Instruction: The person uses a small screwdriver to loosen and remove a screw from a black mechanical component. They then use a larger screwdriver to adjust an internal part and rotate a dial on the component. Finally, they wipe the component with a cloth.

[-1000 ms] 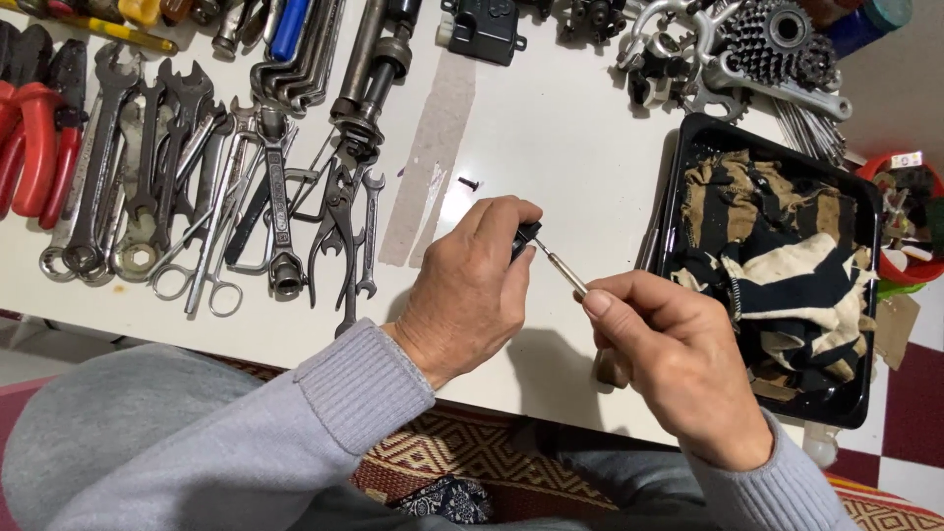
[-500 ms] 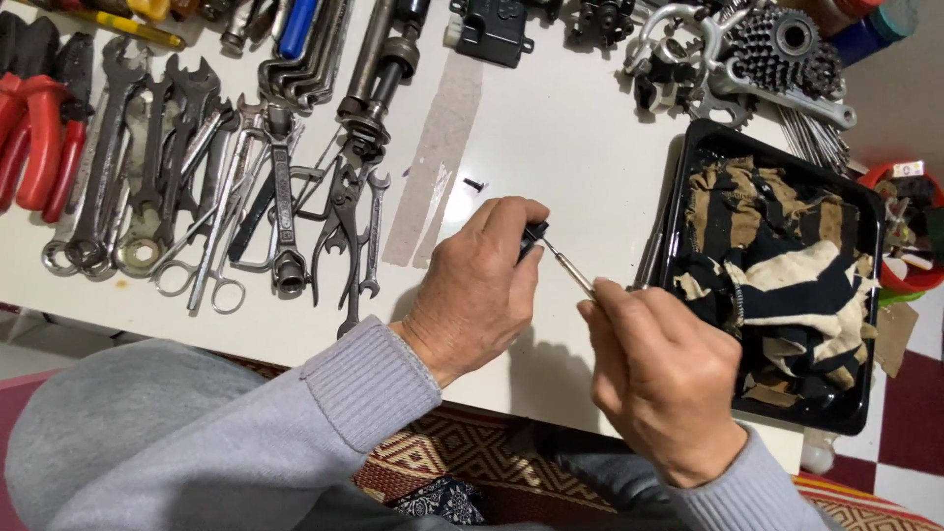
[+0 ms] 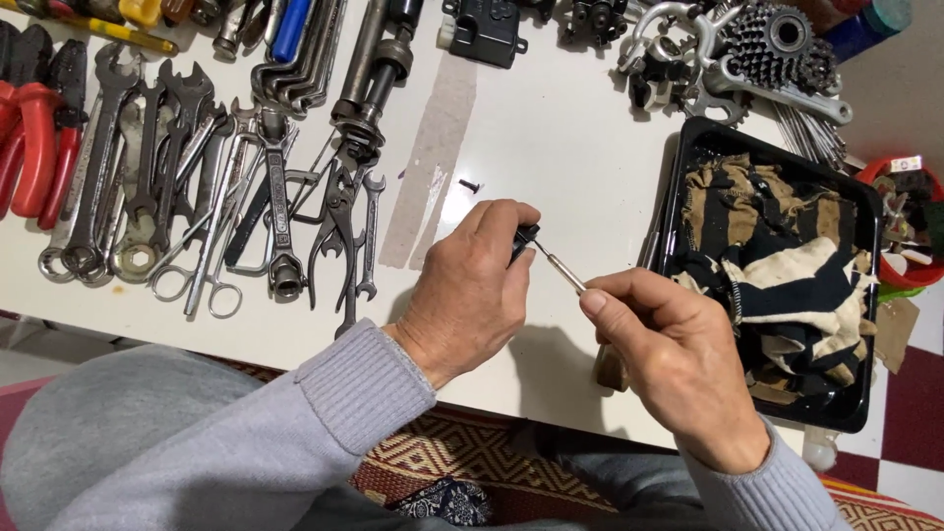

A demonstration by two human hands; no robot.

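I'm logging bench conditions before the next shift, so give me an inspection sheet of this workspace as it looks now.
Surface: white table, with a strip of tape stuck across it.
Job's things: small black part pinched in the left hand; thin metal tool held by the right hand, its tip at the part.
Clutter: wrenches and pliers in rows at left; red-handled cutters; gear cluster at the far edge; black tray of dirty rags; one loose screw.
Grips: both hands closed on their items.
Cables: nothing seen.
Surroundings: patterned rug below the table edge; red container at right.
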